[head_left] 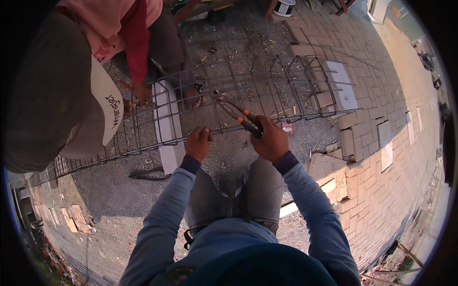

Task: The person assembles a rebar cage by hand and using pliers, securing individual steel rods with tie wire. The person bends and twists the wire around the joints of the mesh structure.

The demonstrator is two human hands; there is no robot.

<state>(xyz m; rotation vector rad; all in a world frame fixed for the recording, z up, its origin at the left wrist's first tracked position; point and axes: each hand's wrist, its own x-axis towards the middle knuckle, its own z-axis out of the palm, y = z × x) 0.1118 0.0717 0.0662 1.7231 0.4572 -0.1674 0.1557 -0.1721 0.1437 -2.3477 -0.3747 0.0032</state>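
Observation:
A long cage of thin steel rebar (pixel 281 85) lies across the ground in front of me, its bars crossed by square stirrups. My right hand (pixel 271 139) is wrapped round the dark and orange handles of a pair of pincers (pixel 231 109). Their jaws point up and left, over the near side of the cage, with the handles a little apart. My left hand (pixel 199 143) is closed beside the cage's near bar, thumb against curled fingers. Whatever it might grip is hidden or too small to make out.
At the left, a co-worker in a cap (pixel 107 100) bends over the cage, a hand (pixel 142 93) at its bars. White blocks (pixel 167 114) (pixel 341 86) lie beneath the cage. Brick paving (pixel 372 176) spreads to the right. A white bucket (pixel 284 7) stands at the back.

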